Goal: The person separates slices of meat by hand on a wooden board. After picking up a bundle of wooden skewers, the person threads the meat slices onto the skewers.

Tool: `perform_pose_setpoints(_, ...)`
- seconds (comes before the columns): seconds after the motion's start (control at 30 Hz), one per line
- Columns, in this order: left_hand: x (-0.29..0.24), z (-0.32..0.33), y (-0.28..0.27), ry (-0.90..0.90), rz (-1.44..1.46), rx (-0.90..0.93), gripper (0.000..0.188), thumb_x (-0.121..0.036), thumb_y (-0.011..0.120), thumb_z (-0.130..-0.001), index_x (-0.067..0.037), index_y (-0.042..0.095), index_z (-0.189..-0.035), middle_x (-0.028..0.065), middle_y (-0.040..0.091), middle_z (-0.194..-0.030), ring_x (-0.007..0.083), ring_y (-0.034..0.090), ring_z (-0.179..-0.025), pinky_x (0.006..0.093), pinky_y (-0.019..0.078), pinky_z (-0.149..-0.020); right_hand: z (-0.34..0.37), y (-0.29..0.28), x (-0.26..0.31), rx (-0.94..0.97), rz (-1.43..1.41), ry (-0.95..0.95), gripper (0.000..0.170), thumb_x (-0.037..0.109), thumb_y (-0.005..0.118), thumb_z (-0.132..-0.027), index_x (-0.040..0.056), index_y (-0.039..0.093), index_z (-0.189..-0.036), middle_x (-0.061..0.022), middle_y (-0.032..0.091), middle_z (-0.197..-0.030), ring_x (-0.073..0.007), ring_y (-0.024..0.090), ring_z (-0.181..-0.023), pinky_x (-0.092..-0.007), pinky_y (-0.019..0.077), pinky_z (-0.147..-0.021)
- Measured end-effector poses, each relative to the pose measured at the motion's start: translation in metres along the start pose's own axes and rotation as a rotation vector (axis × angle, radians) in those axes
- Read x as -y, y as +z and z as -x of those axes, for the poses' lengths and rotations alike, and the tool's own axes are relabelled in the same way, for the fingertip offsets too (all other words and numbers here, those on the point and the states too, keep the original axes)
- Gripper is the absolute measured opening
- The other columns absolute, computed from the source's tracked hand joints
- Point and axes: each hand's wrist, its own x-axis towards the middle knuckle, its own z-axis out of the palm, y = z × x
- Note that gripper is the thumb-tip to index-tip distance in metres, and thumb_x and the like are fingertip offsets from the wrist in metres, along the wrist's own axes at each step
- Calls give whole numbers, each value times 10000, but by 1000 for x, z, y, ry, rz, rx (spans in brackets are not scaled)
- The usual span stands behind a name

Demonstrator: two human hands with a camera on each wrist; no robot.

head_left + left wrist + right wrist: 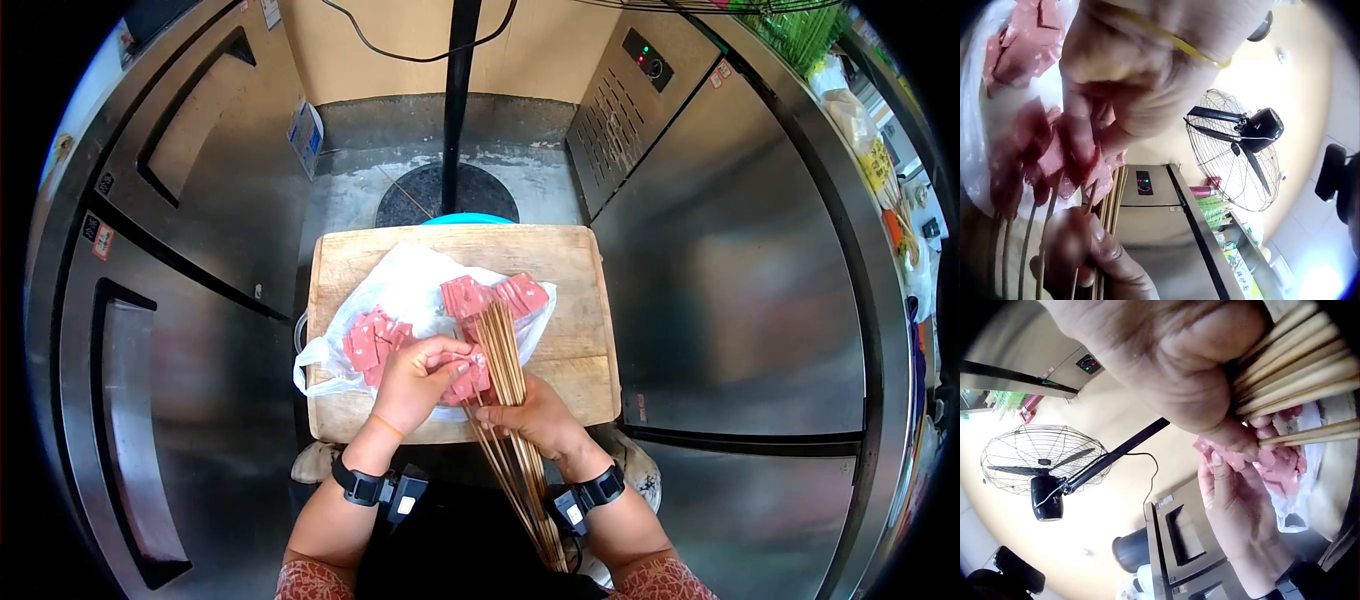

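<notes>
My left hand (408, 385) pinches a pink meat slice (1094, 172) between thumb and fingers, at the tip of a thin bamboo skewer (1077, 275). My right hand (545, 415) grips a thick bundle of bamboo skewers (505, 365), with its thumb and fingertips on the thin one. Several skewers carrying folded meat slices (1035, 140) fan out beside it in the left wrist view. Loose slices lie in a left pile (370, 338) and a right pile (520, 294) on a white plastic bag (405, 272).
Under the bag is a wooden cutting board (575, 340). Steel cabinets stand on the left (225, 400) and right (740, 270). Behind the board rise a black pole (456, 130) and a teal rim (468, 218). A wire-caged fan (1044, 459) shows in the wrist views.
</notes>
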Motion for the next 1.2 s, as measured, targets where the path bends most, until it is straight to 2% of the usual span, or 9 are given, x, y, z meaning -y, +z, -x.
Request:
perform_pose_setpoints(0.17, 20, -2, 1, -14, -97, -28, 148, 32, 623, -833, 10, 632, -979, 44, 689, -895, 46, 605, -795, 197, 487, -656, -2, 2, -5, -63, 21, -38, 345, -23, 677, -777, 11, 540, -1092, -21, 620, -898, -83, 568, -725, -217, 468, -603)
perform_pose_setpoints(0.23, 33, -7, 3, 21, -121, -53, 161, 10, 642, -814, 0, 636, -974, 64, 687, -869, 74, 619, -756, 211, 490, -646, -1, 9, -4, -117, 29, -136, 334, -20, 667, -785, 9, 540, -1093, -24, 614, -893, -80, 560, -710, -219, 461, -599)
perform_pose_setpoints(0.33, 37, -10, 3, -48, -312, -65, 191, -20, 657, -779, -21, 644, -969, 98, 673, -826, 140, 632, -705, 250, 493, -628, 6, 8, 6, -115, -3, -73, 287, 6, 637, -809, 6, 541, -1079, -33, 600, -874, -92, 557, -690, -230, 459, -602)
perform_pose_setpoints(0.4, 36, -11, 5, 18, -429, -92, 204, -49, 651, -748, -56, 655, -952, 131, 632, -783, 231, 620, -670, 317, 493, -617, 7, 0, 4, 37, -167, -7, 241, 20, 604, -818, 5, 533, -1047, -41, 585, -839, -113, 551, -676, -231, 451, -595)
perform_pose_setpoints(0.47, 35, -12, 6, 62, -491, -88, 195, -49, 646, -751, -54, 654, -945, 125, 624, -789, 238, 614, -676, 331, 491, -622, 5, -9, -4, 202, -303, 94, 182, 44, 574, -822, 4, 527, -993, -61, 567, -737, -151, 559, -654, -248, 456, -596)
perform_pose_setpoints(0.53, 33, -16, 6, 104, -368, -53, 213, -81, 670, -746, -61, 650, -957, 117, 608, -794, 259, 602, -690, 342, 487, -639, 2, -10, -9, 160, -353, 174, 137, 57, 576, -827, 5, 545, -950, -69, 568, -707, -154, 563, -650, -253, 461, -605)
perform_pose_setpoints(0.8, -11, 7, -58, 41, -1142, -462, 329, -226, 755, -707, -37, 574, -905, 147, 620, -906, 327, 613, -789, 413, 487, -710, 0, -18, -19, 14, -294, 160, 99, 82, 603, -837, 21, 595, -914, -39, 595, -774, -133, 558, -651, -269, 481, -590)
perform_pose_setpoints(0.93, -13, 0, -71, -287, -1098, -394, 323, -249, 746, -715, -44, 580, -901, 160, 642, -888, 336, 623, -860, 415, 489, -743, 6, -10, -6, -18, -260, 165, 105, 97, 635, -833, 25, 602, -901, -38, 592, -747, -123, 565, -657, -239, 477, -604)
perform_pose_setpoints(1.2, -4, 7, -101, -147, -864, -490, 117, -138, 667, -759, -41, 626, -812, 141, 656, -755, 302, 641, -714, 372, 501, -671, 7, -6, -3, -34, -252, 133, 161, 43, 626, -848, 16, 572, -997, -45, 601, -814, -120, 575, -677, -250, 496, -622)
